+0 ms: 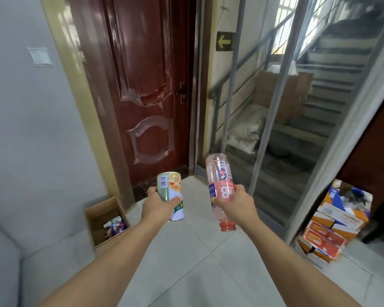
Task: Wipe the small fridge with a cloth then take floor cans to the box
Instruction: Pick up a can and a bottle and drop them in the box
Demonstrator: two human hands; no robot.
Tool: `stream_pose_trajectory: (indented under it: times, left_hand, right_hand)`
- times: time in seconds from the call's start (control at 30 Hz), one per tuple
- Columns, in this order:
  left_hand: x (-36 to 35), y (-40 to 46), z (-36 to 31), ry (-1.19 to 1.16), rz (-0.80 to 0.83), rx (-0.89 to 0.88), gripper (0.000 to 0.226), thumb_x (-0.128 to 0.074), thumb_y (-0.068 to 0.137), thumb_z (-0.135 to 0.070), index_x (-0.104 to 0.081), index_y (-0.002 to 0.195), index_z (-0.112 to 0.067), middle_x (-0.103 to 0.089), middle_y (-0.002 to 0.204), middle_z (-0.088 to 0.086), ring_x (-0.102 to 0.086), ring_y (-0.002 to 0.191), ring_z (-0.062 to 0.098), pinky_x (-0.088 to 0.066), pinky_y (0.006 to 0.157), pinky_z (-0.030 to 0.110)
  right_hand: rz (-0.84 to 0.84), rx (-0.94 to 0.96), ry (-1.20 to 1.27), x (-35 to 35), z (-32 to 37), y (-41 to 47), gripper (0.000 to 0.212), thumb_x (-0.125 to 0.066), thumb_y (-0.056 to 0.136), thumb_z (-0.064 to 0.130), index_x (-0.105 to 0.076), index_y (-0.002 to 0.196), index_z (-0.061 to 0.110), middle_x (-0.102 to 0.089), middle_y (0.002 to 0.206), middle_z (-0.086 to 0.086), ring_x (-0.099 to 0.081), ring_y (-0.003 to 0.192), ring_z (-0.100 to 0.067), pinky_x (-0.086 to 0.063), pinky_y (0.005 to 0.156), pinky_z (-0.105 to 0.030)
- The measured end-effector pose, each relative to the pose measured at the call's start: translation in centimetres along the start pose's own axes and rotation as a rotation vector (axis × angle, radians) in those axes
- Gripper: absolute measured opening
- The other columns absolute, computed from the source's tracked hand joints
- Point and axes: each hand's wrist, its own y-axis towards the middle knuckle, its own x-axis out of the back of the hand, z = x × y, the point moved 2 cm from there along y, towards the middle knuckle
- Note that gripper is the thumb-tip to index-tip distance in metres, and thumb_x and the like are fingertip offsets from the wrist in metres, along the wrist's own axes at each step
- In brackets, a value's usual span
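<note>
My left hand (157, 203) grips a green and white drink can (170, 191), held out in front of me above the floor. My right hand (235, 201) holds a pink plastic bottle (220, 180) upside down, its open neck pointing at the floor. An open cardboard box (91, 214) stands on the floor against the left wall, below and left of the can. Inside it lie a small white bottle and a couple of other containers. The small fridge is out of view.
A dark red door (142, 85) stands closed straight ahead. To its right a glass partition (275, 129) shows a stairwell behind. A stack of orange and blue cartons (333, 227) sits on the floor at the right. Pale tiles (197, 262) cover the floor.
</note>
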Motion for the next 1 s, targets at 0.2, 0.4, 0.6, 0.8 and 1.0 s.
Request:
stream_pose_trajectory:
  times: [0.2,0.4,0.6,0.8,1.0]
  left_hand:
    - [-6.4,6.7,-3.8,-0.054,-0.110,0.063,0.054,-0.078,0.070,-0.035,-0.042,0.106,-0.021,-0.057,0.094,-0.001,-0.058,0.079,0.019,-0.048,0.068,0.029]
    - [-7.9,13.1,-4.8,-0.055,-0.209,0.153,0.053,-0.078,0.071,-0.033,-0.043,0.107,-0.019,-0.059,0.100,0.001,-0.059,0.077,0.014,-0.047,0.060,0.025]
    - [-7.6,21.8,-4.4,-0.109,-0.325,0.229,0.052,-0.079,0.071,-0.029,-0.042,0.106,-0.020,-0.057,0.098,0.002,-0.061,0.085,0.021,-0.052,0.064,0.028]
    - [-7.2,31.4,-4.3,-0.144,-0.366,0.268,0.058,-0.079,0.071,-0.031,-0.044,0.115,-0.014,-0.060,0.106,0.008,-0.062,0.093,0.026,-0.054,0.084,0.042]
    - [-5.3,38.5,-4.4,-0.139,-0.434,0.291,0.060,-0.077,0.073,-0.029,-0.044,0.119,-0.011,-0.062,0.113,0.014,-0.063,0.094,0.028,-0.054,0.082,0.043]
  right_hand:
    - [0.099,0.046,-0.061,1.6,0.9,13.2,0.066,-0.075,0.073,0.045,-0.041,0.121,0.016,-0.058,0.114,-0.006,-0.062,0.094,-0.024,-0.055,0.081,-0.040]
    - [0.184,0.134,-0.092,-1.4,3.6,22.9,0.071,-0.077,0.071,0.044,-0.040,0.126,0.015,-0.058,0.118,-0.008,-0.060,0.093,-0.023,-0.054,0.084,-0.039]
    - [0.268,0.210,-0.136,-7.0,7.6,31.7,0.070,-0.075,0.073,0.044,-0.038,0.125,0.016,-0.057,0.116,-0.007,-0.057,0.087,-0.019,-0.049,0.072,-0.030]
    - [0.332,0.255,-0.191,-12.0,12.9,40.0,0.069,-0.075,0.073,0.047,-0.039,0.123,0.016,-0.058,0.113,-0.006,-0.060,0.088,-0.020,-0.052,0.076,-0.032]
    - [0.457,0.321,-0.199,-16.9,18.0,46.2,0.067,-0.075,0.073,0.046,-0.039,0.120,0.015,-0.058,0.111,-0.005,-0.061,0.092,-0.020,-0.052,0.078,-0.031]
